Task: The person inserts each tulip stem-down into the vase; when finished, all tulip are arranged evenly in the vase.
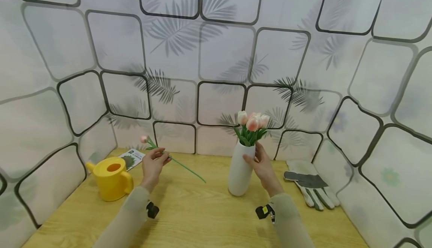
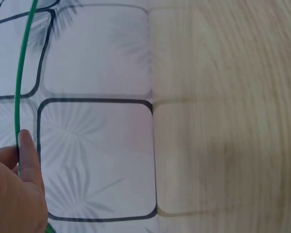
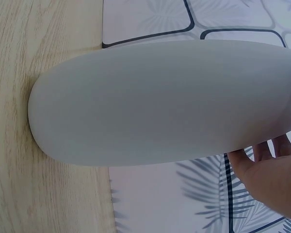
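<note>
A pink tulip (image 1: 144, 139) with a long green stem is pinched by my left hand (image 1: 156, 164) above the left half of the table. In the left wrist view the stem (image 2: 22, 63) runs up past the thumb and fingers. My right hand (image 1: 261, 165) grips the upper side of a tall white vase (image 1: 240, 171), which stands on the table. Several pale pink and white tulips (image 1: 252, 123) with green leaves rise from its mouth. The right wrist view shows the vase's smooth wall (image 3: 150, 102) with the fingers against it near the top.
A yellow watering can (image 1: 111, 180) stands at the left, with a printed seed packet (image 1: 133, 158) behind it. Grey and white work gloves (image 1: 312, 184) lie at the right. Patterned cloth walls enclose the wooden table (image 1: 202, 214) at the back and sides.
</note>
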Demonstrator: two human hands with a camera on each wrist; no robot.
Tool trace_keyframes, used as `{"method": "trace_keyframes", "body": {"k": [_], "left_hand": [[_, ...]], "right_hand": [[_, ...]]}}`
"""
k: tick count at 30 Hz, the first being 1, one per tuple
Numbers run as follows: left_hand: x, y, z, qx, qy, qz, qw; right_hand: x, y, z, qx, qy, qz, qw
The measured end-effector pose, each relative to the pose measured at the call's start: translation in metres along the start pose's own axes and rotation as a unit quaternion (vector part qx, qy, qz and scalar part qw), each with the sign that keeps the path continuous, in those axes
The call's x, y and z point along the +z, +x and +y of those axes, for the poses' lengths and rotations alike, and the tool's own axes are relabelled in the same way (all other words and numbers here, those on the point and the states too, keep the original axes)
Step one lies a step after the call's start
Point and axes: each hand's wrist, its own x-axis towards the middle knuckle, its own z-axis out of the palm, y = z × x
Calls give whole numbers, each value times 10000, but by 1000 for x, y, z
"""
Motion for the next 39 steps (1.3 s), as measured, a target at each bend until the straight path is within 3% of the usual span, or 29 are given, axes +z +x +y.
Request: {"method": "trace_keyframes", "body": {"k": [7, 13, 19, 30, 35, 39], "left_hand": [[18, -6, 11, 578, -680, 196, 9958], [37, -11, 24, 895, -991, 421, 9902], [54, -17, 38, 875, -1006, 339, 9905], [96, -21, 67, 1458, -1587, 311, 9760], [117, -23, 80, 1531, -1534, 104, 9762], [129, -23, 85, 1641, -1497, 133, 9749]], "right_hand": [[1, 0, 0, -14, -38, 14, 10000], [1, -1, 1, -77, -18, -33, 10000], [2, -4, -1, -25, 13, -64, 10000], [2, -3, -1, -29, -28, -83, 10000], [2, -2, -2, -13, -43, -44, 10000], [1, -2, -4, 1, -57, -52, 10000]]}}
